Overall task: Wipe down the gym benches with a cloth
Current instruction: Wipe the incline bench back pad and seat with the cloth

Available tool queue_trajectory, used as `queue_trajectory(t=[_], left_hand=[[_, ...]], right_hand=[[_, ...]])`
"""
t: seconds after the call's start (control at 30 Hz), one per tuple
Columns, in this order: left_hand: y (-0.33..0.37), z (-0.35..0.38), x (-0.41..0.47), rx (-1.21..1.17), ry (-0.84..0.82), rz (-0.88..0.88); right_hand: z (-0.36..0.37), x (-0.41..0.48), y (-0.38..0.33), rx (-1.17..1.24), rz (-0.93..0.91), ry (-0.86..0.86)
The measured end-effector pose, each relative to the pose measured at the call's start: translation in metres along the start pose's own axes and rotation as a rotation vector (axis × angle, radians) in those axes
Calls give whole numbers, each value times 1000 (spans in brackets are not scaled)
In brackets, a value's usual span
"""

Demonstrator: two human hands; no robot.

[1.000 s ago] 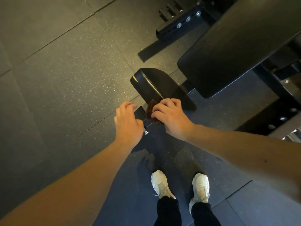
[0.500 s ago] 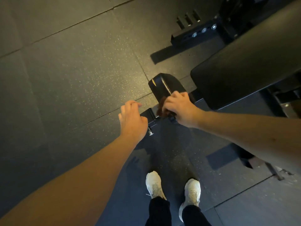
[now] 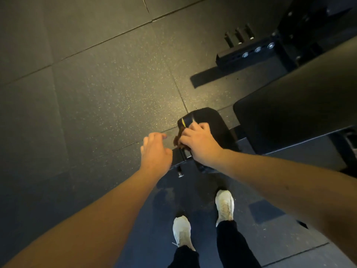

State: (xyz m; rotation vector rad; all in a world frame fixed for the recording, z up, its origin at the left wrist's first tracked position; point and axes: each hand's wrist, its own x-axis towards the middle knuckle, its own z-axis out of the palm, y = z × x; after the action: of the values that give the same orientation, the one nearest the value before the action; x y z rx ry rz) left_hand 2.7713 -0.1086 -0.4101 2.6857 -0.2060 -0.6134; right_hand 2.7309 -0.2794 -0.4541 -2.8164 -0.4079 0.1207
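One cloth [image 3: 178, 141], two hands [image 3: 155, 151] [image 3: 201, 147], two bench pads [image 3: 212, 120] [image 3: 289, 113], two white shoes [image 3: 181, 232] [image 3: 225, 206], three bolts [image 3: 257, 49]

Floor [image 3: 116, 93]: dark rubber tiles, gold-speckled, seams running diagonally. Bench [image 3: 289, 113] stands on it at 3 o'clock, long black pad tilted; its small pad [image 3: 212, 120] sits just above centre. Brown cloth [image 3: 178, 141] lies bunched against the small pad's 7 o'clock edge. Black steel foot [image 3: 249, 53] with three bolts rests on the floor at 1 o'clock. Two white shoes [image 3: 181, 232] stand at 6 o'clock.
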Motion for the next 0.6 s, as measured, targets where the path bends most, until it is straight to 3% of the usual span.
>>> queue_trajectory(t=[0.17,0.3,0.47,0.6], left_hand=[[32,-10,12,109,-54,17],[50,-10,38,145,-67,50],[47,-18,73,-108,-21,-116],[34,-32,107,-385,4,-271]], right_hand=[[-8,-77,14,50,-173,-218],[-8,-19,21,-15,-172,-104],[-4,58,11,90,177,43],[-18,84,1,431,706,242]])
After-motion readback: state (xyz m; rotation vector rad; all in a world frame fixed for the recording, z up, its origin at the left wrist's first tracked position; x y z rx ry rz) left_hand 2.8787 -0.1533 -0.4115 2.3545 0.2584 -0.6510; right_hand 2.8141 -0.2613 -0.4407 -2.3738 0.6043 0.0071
